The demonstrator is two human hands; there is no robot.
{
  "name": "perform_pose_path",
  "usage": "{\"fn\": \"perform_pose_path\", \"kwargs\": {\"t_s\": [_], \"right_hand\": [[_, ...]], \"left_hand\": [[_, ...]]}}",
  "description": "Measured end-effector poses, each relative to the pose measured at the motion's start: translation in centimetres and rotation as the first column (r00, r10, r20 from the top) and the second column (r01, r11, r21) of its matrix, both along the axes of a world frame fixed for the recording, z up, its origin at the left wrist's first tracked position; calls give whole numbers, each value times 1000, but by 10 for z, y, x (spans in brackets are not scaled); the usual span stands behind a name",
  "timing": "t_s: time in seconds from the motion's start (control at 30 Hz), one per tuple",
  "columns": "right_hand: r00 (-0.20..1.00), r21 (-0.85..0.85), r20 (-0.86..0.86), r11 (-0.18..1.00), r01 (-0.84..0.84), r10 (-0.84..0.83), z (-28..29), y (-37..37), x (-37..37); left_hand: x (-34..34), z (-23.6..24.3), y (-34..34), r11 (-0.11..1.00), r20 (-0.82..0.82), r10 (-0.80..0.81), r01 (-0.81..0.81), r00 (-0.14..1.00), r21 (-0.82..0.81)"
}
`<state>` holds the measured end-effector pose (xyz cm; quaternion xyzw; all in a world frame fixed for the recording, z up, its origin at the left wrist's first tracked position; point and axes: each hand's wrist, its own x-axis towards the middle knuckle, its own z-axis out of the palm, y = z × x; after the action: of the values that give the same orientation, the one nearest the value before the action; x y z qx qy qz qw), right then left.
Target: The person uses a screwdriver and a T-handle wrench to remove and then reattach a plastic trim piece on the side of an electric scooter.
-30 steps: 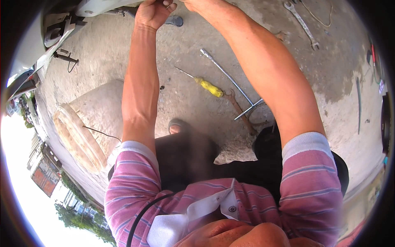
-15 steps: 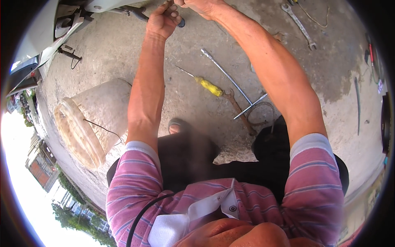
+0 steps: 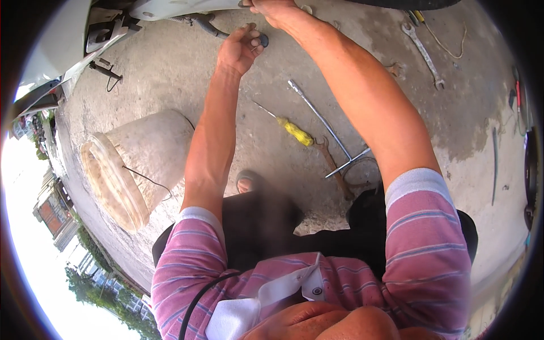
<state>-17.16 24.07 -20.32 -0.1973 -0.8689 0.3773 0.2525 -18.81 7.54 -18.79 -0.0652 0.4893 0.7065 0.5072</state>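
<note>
1. While reaching toward twelve o'clock, holds left hand (image 3: 239, 52) between eleven and twelve, with fingers loosely bent; cannot tell if clamped on something small.
2. Just beside its fingertips, at nearly twelve, see dark rounded piece (image 3: 263, 40); cannot tell if touching.
3. Holds right hand (image 3: 273, 11) at twelve, beside the end of white panel (image 3: 187, 7), itself at eleven; cannot tell whether gripping.
4. On ground (image 3: 258, 150), see yellow-handled screwdriver (image 3: 296, 132) at one, T-shaped wrench (image 3: 320, 120) at half past one, silver spanner (image 3: 423, 56) at two, rusty spanner (image 3: 333, 167) at three.
5. At nine, see pale bucket (image 3: 156, 156) with thin dark handle.
</note>
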Motion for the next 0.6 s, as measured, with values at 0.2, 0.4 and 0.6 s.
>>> {"fn": "perform_pose_path", "kwargs": {"t_s": [0.2, 0.4, 0.6], "right_hand": [[995, -662, -52, 743, -94, 80, 48, -33, 5], [989, -724, -146, 683, -102, -6, 73, -22, 66], [992, -625, -126, 776, -82, 4, 110, -28, 82]], "left_hand": [[-7, 0, -27, 998, -35, 41, -42, 999, -42], [5, -5, -8, 999, -32, -40, 40, 999, -9], [1, -6, -18, 997, -47, -74, 72, 996, -42]]}}
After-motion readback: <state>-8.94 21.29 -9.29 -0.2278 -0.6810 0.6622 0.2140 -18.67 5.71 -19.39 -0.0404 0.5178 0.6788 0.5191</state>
